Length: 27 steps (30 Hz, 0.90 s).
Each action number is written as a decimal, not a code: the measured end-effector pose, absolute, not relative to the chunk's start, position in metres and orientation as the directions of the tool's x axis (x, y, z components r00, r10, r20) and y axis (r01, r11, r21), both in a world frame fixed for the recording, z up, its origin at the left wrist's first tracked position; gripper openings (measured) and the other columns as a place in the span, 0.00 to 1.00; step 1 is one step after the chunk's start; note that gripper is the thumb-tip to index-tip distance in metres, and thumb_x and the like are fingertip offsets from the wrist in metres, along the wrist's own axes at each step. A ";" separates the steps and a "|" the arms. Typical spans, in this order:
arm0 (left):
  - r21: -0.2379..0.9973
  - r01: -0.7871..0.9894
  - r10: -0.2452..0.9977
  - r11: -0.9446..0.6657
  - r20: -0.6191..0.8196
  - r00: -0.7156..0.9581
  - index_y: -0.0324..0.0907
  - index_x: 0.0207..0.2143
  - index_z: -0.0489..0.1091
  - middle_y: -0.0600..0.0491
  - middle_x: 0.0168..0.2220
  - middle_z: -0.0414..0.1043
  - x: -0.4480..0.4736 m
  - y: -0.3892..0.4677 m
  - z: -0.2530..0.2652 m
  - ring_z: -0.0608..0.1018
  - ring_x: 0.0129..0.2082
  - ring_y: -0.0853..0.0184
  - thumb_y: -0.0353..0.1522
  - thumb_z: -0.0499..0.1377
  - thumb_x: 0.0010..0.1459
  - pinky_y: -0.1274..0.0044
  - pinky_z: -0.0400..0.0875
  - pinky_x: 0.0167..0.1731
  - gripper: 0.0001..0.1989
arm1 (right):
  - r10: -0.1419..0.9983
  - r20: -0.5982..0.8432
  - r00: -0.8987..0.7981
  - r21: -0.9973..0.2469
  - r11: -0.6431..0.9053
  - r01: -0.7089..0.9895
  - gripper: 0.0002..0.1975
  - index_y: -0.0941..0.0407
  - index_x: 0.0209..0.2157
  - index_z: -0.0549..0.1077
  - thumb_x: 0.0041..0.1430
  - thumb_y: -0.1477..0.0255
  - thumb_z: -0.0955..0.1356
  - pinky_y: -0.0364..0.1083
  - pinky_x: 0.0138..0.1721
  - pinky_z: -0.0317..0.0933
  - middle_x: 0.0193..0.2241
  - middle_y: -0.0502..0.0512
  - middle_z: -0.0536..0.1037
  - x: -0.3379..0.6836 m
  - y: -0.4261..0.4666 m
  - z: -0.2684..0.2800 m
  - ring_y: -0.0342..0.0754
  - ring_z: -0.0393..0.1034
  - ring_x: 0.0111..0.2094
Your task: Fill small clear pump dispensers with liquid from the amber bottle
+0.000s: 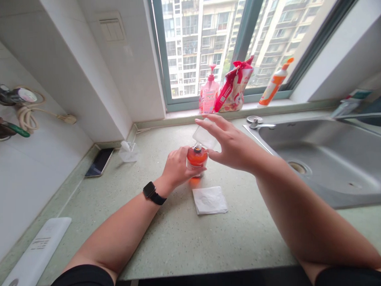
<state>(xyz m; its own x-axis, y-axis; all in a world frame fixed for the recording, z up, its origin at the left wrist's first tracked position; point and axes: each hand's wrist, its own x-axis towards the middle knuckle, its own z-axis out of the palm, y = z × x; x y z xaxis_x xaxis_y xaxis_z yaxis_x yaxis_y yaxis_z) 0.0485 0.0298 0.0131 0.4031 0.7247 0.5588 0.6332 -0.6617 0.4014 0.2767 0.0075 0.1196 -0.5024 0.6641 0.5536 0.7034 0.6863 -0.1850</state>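
Observation:
My left hand [179,166] is wrapped around a bottle of orange-red liquid [197,157] with a dark neck, upright on the counter. Above that neck, a pale translucent container [204,135] is tilted, its narrow end close to the bottle's top; I cannot tell whether they touch. My right hand [229,143] holds this container between thumb and fingers, and partly hides it. On the near side of the bottle lies a folded white tissue [210,200].
To the right is a steel sink [330,200]. A phone [99,162] and a crumpled clear plastic piece [128,151] lie at the left. A pink pump bottle [209,94], a red bag [235,89] and an orange bottle [273,88] stand on the windowsill. A white slab [41,248] lies front left.

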 end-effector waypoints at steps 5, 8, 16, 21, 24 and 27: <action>0.386 0.637 0.714 -0.667 0.576 0.399 0.45 0.56 0.67 0.44 0.50 0.82 0.047 0.031 0.011 0.83 0.49 0.51 0.54 0.73 0.58 0.59 0.76 0.52 0.34 | 0.669 0.550 -0.500 -0.190 0.683 0.705 0.40 0.44 0.76 0.60 0.66 0.71 0.71 0.71 0.69 0.66 0.76 0.64 0.62 0.280 0.011 0.119 0.67 0.62 0.74; 0.373 0.650 0.711 -0.663 0.587 0.388 0.45 0.58 0.67 0.43 0.51 0.81 0.047 0.032 0.008 0.83 0.50 0.50 0.53 0.72 0.59 0.58 0.75 0.53 0.34 | 0.680 0.543 -0.492 -0.208 0.677 0.706 0.39 0.46 0.75 0.62 0.65 0.71 0.71 0.71 0.69 0.66 0.75 0.65 0.63 0.280 0.011 0.120 0.67 0.63 0.73; 0.384 0.657 0.717 -0.649 0.599 0.357 0.45 0.58 0.67 0.43 0.50 0.81 0.043 0.037 0.005 0.82 0.49 0.49 0.55 0.71 0.59 0.56 0.76 0.53 0.35 | 0.710 0.550 -0.440 -0.275 0.651 0.707 0.36 0.48 0.71 0.67 0.62 0.70 0.73 0.68 0.69 0.66 0.72 0.67 0.66 0.277 0.016 0.119 0.65 0.65 0.72; 0.412 0.655 0.730 -0.634 0.598 0.331 0.45 0.59 0.66 0.42 0.54 0.80 0.036 0.042 0.000 0.82 0.53 0.49 0.53 0.73 0.59 0.56 0.76 0.55 0.36 | 0.724 0.590 -0.356 -0.400 0.646 0.650 0.37 0.48 0.69 0.70 0.58 0.69 0.75 0.66 0.69 0.67 0.69 0.65 0.69 0.280 0.025 0.117 0.63 0.69 0.69; 0.409 0.675 0.734 -0.615 0.610 0.298 0.45 0.60 0.65 0.41 0.55 0.80 0.031 0.048 -0.003 0.82 0.54 0.48 0.53 0.72 0.59 0.56 0.76 0.56 0.36 | 0.788 0.556 -0.264 -0.578 0.595 0.558 0.38 0.49 0.68 0.71 0.56 0.67 0.77 0.65 0.65 0.71 0.68 0.65 0.71 0.284 0.032 0.116 0.63 0.74 0.63; 0.407 0.693 0.735 -0.596 0.624 0.266 0.44 0.61 0.65 0.41 0.54 0.80 0.023 0.056 -0.007 0.82 0.55 0.47 0.51 0.73 0.59 0.55 0.75 0.59 0.37 | 0.882 0.444 -0.155 -0.794 0.468 0.387 0.41 0.48 0.67 0.72 0.52 0.61 0.80 0.64 0.59 0.75 0.69 0.64 0.70 0.289 0.039 0.116 0.64 0.76 0.60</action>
<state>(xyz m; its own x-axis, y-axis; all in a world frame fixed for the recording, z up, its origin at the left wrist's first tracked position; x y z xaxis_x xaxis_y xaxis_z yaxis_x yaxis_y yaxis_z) 0.0228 0.0563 -0.0073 0.2658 0.7350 0.6238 0.6928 -0.5956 0.4066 0.2890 0.0387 0.1158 -0.1554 0.8822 0.4445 0.3872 0.4683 -0.7942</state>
